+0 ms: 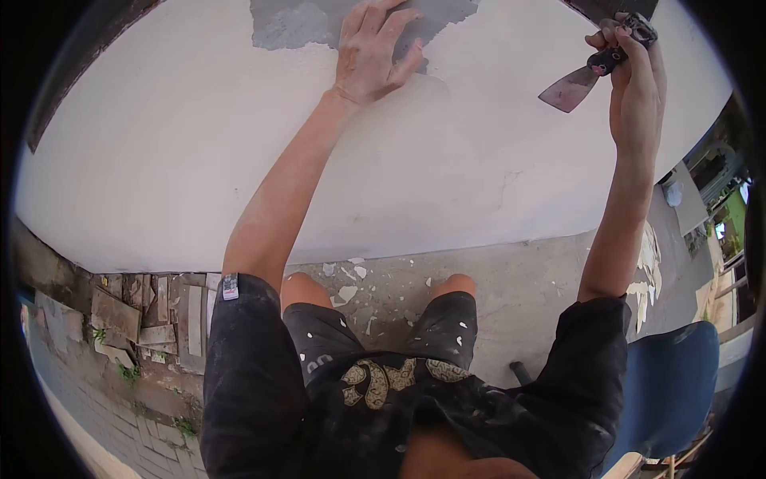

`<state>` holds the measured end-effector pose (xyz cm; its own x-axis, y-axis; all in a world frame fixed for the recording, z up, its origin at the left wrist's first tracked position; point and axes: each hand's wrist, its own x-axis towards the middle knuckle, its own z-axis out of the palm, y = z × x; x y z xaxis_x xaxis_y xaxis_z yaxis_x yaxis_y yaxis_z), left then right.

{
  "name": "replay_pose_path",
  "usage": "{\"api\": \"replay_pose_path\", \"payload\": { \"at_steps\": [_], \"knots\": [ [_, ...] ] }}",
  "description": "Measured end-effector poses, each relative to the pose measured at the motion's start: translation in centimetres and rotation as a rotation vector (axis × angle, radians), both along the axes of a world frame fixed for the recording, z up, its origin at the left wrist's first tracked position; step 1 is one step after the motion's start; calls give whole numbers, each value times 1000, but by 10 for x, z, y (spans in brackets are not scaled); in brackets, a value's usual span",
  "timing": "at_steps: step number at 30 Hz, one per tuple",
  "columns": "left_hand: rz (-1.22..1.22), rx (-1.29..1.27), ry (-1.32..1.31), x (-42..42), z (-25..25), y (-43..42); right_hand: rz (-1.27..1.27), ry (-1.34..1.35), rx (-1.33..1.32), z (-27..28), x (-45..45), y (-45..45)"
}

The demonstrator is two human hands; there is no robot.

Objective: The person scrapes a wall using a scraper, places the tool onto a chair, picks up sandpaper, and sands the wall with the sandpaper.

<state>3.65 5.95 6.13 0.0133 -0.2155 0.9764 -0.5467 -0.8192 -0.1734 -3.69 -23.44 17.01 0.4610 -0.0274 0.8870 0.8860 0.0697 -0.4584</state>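
Note:
My left hand [369,54] lies on the white wall [447,160] with its fingers spread, holding nothing. It rests at the lower edge of a bare grey patch [294,25], where the paint layer has come off in a ragged outline. In my right hand [638,92], raised at the upper right, the fingers are wrapped round the dark handle of a putty knife [570,89]. The knife's trapezoid blade points down and left and carries reddish smears. Whether the blade touches the wall, I cannot tell.
White paint flakes [349,293] litter the concrete floor [511,291] around my knees. Broken boards and tiles [120,313] lie at the left. A blue chair [670,383] stands close behind my right arm. Larger peeled pieces [648,267] lie at the right.

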Motion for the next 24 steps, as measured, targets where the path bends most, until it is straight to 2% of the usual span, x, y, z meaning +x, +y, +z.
{"api": "replay_pose_path", "payload": {
  "at_steps": [2,4,5,9,12,15,17,19,21,23,24],
  "knots": [
    [83,-77,-49,-14,17,20,-18,-93,206,29,-24,57],
    [267,-185,-209,-32,39,57,26,-273,222,41,-19,85],
    [383,-237,-294,-33,45,74,51,-363,226,48,-16,99],
    [380,-301,-326,-28,39,86,162,-490,49,64,4,146],
    [300,-319,-316,-28,39,88,257,-488,-70,58,26,162],
    [298,-293,-403,-15,37,95,480,-186,-68,60,87,151],
    [311,-320,-356,-21,39,91,59,-321,2,55,46,175],
    [307,-321,-350,-21,39,93,756,-127,-16,88,109,131],
    [274,-306,-386,-16,38,96,768,-133,-11,88,112,129],
    [289,-304,-378,-16,35,94,91,-338,18,52,51,165],
    [304,-303,-384,-15,38,96,408,-195,-18,58,90,147]
  ]
}}
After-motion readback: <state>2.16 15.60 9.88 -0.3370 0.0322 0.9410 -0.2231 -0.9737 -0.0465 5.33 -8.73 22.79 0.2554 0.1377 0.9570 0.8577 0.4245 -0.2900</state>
